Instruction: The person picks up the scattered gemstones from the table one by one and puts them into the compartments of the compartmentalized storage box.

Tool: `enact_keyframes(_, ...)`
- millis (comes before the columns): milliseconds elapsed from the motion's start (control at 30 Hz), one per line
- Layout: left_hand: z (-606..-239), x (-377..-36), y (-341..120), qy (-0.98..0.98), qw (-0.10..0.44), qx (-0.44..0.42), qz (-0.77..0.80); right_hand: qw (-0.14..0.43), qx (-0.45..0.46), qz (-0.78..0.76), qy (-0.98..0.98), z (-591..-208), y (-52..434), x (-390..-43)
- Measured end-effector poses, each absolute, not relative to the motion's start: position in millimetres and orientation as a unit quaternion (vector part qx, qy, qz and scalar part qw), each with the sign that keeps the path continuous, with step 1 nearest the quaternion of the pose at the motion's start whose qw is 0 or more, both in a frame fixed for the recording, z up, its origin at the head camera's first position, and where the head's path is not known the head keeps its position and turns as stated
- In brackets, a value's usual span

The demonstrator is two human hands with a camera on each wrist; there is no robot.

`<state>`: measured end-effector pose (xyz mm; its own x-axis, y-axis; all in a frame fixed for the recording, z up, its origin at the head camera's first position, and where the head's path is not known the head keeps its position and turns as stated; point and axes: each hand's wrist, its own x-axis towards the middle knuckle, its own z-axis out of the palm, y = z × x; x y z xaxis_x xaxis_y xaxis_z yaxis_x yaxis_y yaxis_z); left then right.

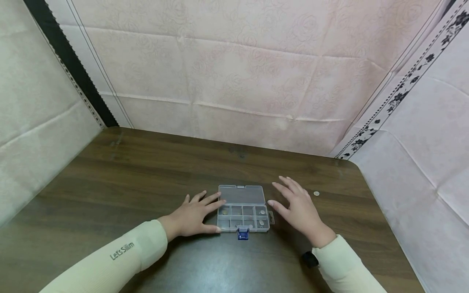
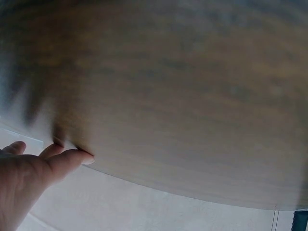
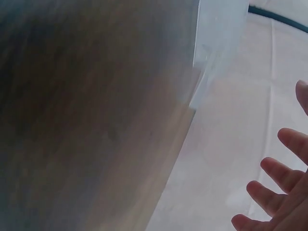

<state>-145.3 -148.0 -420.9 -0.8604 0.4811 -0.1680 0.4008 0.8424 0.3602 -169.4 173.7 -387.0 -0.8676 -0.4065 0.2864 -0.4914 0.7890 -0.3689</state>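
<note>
A small clear plastic compartment box (image 1: 243,218) lies on the dark wooden table (image 1: 146,183) with its lid (image 1: 242,195) folded back flat and a blue clasp (image 1: 243,233) at the front. Several compartments hold small coin-like discs. My left hand (image 1: 196,215) rests flat on the table, its straight fingers against the box's left side. My right hand (image 1: 297,205) hovers just right of the box with fingers spread and holds nothing. The wrist views are blurred: the left hand's fingers (image 2: 57,161) and the right hand's fingers (image 3: 281,175) show against table and cloth.
A single small round disc (image 1: 316,193) lies on the table right of my right hand. Pink floral cloth (image 1: 238,73) walls the table at the back and both sides. A dark wristband (image 1: 310,259) sits on the right wrist.
</note>
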Motion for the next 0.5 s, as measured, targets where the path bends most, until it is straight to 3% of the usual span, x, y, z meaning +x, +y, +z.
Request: enact_keyframes(500,-420,-144,-148,0.951,0.123,0.233,0.163,0.091,0.159,0.252,-0.950,-387,212,-190)
